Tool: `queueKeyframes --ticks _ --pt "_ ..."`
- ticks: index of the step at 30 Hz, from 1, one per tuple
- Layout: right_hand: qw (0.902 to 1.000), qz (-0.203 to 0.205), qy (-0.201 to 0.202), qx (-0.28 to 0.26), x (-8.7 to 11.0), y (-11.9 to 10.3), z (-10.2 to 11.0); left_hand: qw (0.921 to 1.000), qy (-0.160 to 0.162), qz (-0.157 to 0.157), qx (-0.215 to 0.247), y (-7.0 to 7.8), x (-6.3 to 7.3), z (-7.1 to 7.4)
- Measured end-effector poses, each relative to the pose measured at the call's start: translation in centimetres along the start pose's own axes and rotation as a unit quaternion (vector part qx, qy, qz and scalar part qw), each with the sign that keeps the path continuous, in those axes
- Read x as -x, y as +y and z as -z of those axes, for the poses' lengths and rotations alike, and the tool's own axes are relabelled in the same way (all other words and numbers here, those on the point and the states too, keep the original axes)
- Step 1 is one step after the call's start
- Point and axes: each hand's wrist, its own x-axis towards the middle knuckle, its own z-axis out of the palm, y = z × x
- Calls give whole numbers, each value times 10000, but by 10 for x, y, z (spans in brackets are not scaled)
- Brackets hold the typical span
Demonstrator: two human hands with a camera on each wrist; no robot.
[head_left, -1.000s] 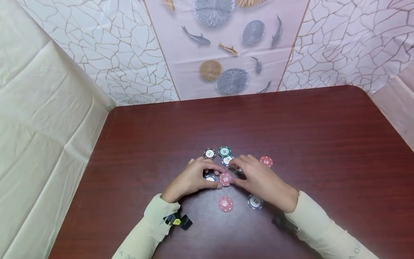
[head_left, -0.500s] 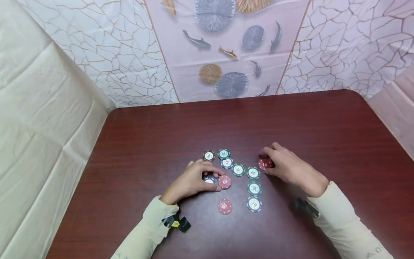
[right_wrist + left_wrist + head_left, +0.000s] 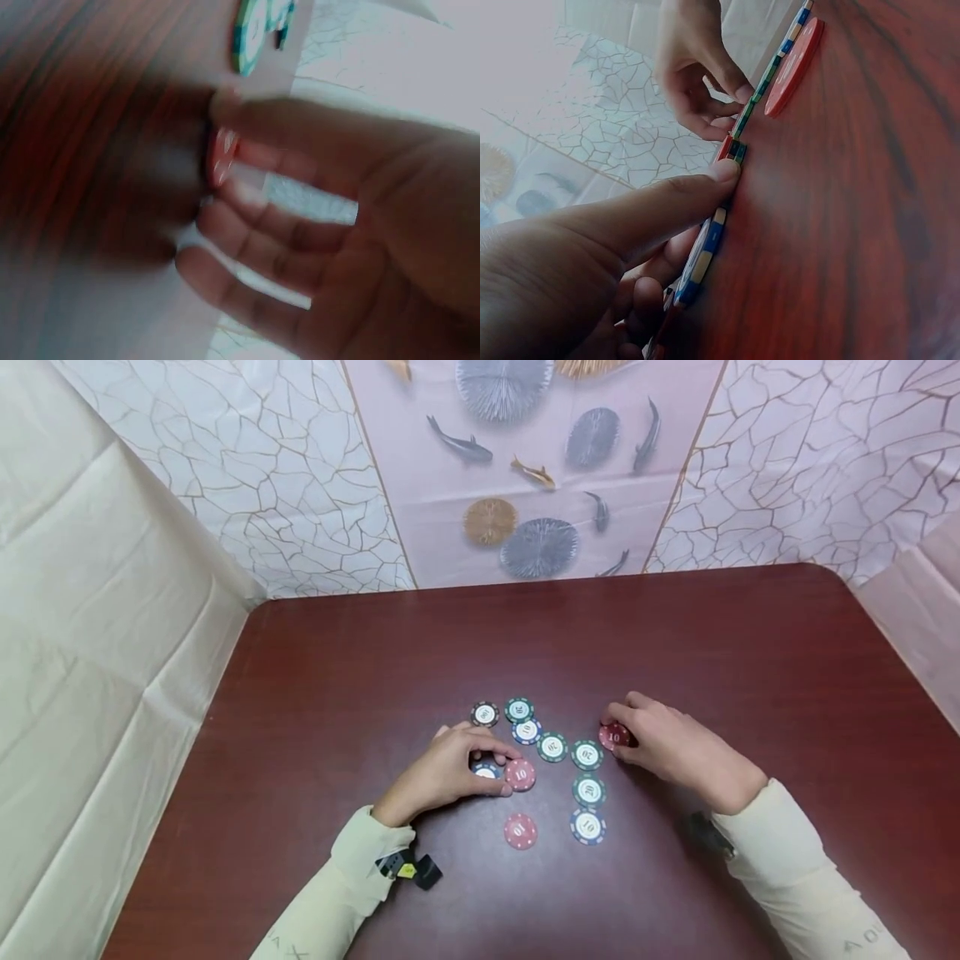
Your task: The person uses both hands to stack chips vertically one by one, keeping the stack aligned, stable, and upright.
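Observation:
My left hand holds a red poker chip marked 10 by its edge, thumb at the near side and index finger at the far side. Under its curved fingers lies a blue-edged chip, partly covered. Further right, my right hand pinches a second red chip between thumb and fingers. In the right wrist view this red chip shows at the fingertips, close to the table. Seen from the left wrist, the left thumb presses at the chip's edge.
Three green chips, one of them in front, run between the hands, with a blue chip nearest me. A loose red chip lies near. Behind the left hand are a black chip, a green chip and a blue chip.
My right hand has left the middle chips, moved right and taken hold of the far-right red chip, uncovering green chips. The left hand has stayed at its red chip.

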Motion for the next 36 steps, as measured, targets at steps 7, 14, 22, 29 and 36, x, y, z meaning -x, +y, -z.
queueKeyframes --ticks 7,14,22,29,36 --pt "9975 341 331 530 0 0 -8 10000 25 55 -41 -4 -2 3" --pt "9979 79 613 212 7 5 -15 10000 9 52 -62 -4 -1 2" --pt "9977 10 634 -252 12 7 -15 9999 25 66 -80 -2 1 3" --pt "9966 9 709 -420 15 11 -14 9999 5 125 -60 0 1 1" --pt "9939 56 844 -702 19 14 -14 9999 -12 -5 -160 2 -1 1"
